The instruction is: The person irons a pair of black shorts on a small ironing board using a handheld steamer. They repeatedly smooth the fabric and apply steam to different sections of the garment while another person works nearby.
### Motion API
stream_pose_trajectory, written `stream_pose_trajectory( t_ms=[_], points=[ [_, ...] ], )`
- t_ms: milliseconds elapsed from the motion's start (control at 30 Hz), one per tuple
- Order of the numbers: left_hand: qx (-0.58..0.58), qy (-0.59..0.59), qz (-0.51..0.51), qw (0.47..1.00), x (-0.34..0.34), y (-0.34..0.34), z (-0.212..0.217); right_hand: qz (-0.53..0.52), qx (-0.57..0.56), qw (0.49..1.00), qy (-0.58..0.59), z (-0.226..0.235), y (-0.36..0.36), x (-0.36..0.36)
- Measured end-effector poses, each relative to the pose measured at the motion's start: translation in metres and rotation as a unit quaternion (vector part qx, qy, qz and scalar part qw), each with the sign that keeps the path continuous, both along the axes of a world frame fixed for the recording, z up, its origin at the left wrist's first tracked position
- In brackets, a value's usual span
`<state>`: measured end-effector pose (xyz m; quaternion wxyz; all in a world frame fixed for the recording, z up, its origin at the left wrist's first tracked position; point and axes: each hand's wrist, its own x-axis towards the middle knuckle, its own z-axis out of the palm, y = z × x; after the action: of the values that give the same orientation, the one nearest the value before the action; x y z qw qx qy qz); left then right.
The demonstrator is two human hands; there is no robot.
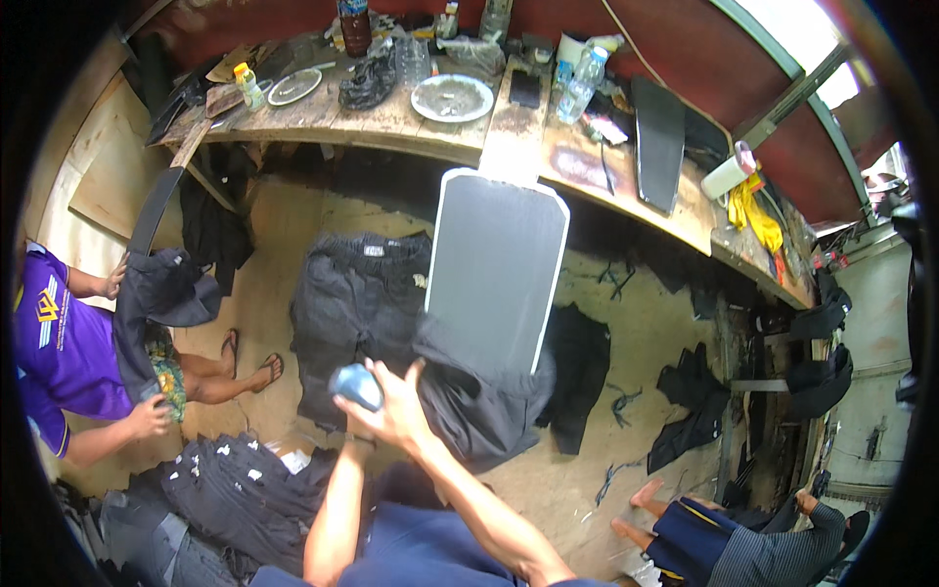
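My right hand [396, 409] is raised in the middle, its thumb apart and its other fingers about a small blue rounded object [356, 388]. Motion blurs the object, so its kind cannot be made out. My left hand [356, 423] meets the right one just below the object, and its fingers are mostly hidden. Beyond my hands, a black garment [479, 411] is drawn over the near end of a long grey board [497, 264] with a white edge. Black elastic-waist trousers [357, 298] lie to the left of the board.
A wooden workbench [381, 132] at the back holds bottles, plates and a phone [525, 88]. Black garments [249, 479] are heaped at lower left. At left, a person in purple [78, 338] handles a black garment on another board; another person [743, 543] is at lower right.
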<state>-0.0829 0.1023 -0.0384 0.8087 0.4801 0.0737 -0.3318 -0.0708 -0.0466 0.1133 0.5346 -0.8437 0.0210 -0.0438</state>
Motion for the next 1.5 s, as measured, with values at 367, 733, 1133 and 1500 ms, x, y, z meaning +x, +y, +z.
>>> stream_pose_trajectory(
  t_ms=[367, 733, 1133, 1500],
  points=[
    [0.451, -0.175, -0.058, 0.873, 0.062, -0.139, 0.108, -0.236, -0.178, 0.95, -0.1, -0.057, -0.152, -0.04],
    [0.508, -0.2, -0.117, 0.83, 0.16, -0.18, 0.112, -0.386, -0.056, 0.912, -0.125, -0.04, -0.221, 0.07],
    [0.556, -0.256, -0.056, 0.789, 0.252, -0.251, 0.103, -0.373, -0.137, 0.91, -0.121, -0.092, -0.283, 0.155],
    [0.479, -0.63, -0.155, 0.592, 0.218, -0.221, 0.122, -0.443, 0.009, 0.879, -0.174, -0.002, -0.229, 0.079]
  ],
)
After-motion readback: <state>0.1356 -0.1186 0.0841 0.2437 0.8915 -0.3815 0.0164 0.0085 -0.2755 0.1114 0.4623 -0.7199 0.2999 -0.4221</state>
